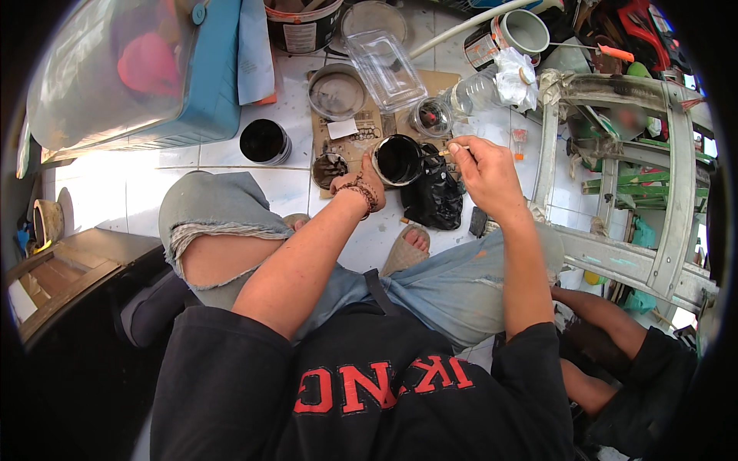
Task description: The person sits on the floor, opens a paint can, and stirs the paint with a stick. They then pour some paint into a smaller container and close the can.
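Note:
Between my knees, a round can (393, 184) with a dark, glossy inside tips slightly toward me. My left hand (360, 184), a beaded bracelet at its wrist, has its fingers closed on the can's left side. To the right of the rim, my right hand (486, 170) pinches a thin stick-like handle (445, 152) that points at the can; whatever is at its far end is hard to make out. A smaller cup (326, 170) smeared with dark stuff sits by my left hand. Under my right hand lies a crumpled black plastic bag (433, 201).
Cardboard (317, 137) lies beneath the can, with a clear tray (384, 71) and clear jar (430, 115) beyond. Another black-filled can (286, 144) and a blue storage box (211, 100) stand left. A metal ladder (680, 192) and another person's arm (607, 319) are at the right.

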The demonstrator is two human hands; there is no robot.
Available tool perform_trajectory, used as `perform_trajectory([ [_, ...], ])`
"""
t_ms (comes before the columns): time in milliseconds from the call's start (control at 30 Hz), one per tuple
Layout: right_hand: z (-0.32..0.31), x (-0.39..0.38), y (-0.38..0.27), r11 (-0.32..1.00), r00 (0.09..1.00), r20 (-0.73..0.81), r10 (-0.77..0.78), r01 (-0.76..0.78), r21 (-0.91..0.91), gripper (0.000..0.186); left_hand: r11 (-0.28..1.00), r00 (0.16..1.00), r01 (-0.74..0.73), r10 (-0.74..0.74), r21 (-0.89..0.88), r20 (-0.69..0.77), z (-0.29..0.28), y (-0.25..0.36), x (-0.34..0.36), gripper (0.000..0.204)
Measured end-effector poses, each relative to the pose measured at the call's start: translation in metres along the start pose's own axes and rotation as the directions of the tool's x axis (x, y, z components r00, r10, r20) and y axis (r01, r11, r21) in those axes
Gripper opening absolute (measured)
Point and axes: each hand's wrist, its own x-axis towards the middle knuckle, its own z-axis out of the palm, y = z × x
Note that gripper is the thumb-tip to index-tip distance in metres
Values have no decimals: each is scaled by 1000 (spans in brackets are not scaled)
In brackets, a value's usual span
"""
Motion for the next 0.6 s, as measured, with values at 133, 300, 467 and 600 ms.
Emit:
perform_trajectory([
  [133,20,5,14,991,998,-21,-62,59,-119,20,1000,1000,-18,18,5,-8,8,0,15,99],
  [300,25,10,25,960,978,-144,-152,112,-256,21,999,999,-39,39,14,-11,15,-6,26,99],
  [467,14,5,16,954,963,-203,-177,116,-277,24,999,1000,24,-25,-33,-8,-3,9,-2,100],
  [600,5,3,14,955,957,-237,-168,98,-280,26,999,999,41,-40,-36,15,-11,11,-12,101],
])
